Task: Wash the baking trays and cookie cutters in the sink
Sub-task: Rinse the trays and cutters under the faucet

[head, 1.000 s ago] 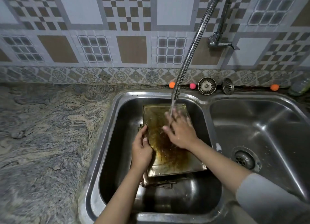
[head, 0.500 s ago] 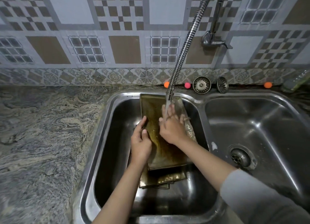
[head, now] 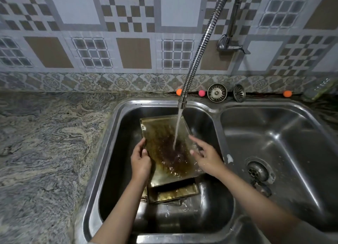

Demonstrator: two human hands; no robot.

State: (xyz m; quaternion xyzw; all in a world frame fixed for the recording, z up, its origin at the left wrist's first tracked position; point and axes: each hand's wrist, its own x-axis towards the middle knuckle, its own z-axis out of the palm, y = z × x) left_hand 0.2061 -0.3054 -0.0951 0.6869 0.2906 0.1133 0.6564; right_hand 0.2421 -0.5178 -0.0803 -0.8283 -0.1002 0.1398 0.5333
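In the left basin of the sink (head: 117, 126), the top baking tray (head: 164, 145) leans tilted on stacked trays (head: 175, 192) toward the far wall, likely so the tap's (head: 182, 101) water (head: 178, 128) runs off. The left hand (head: 140, 161) grips its left edge to steady it, while the right hand (head: 206, 157) hovers at its right edge, fingers (head: 194, 140) spread and holding nothing.

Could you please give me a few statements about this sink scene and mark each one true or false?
1. Water from the flexible coiled metal faucet hose falls onto the brown-stained rectangular metal baking tray. True.
2. The left hand grips the tray's left edge. True.
3. The tray is held in the right basin. False: it is in the left basin of the steel double sink.
4. The right hand is clenched in a fist. False: its fingers are spread at the tray's right edge.
5. A second stained metal tray lies beneath the held one. True.
6. Both round steel sink strainers sit in the drains. False: they lean against the wall behind the sink.
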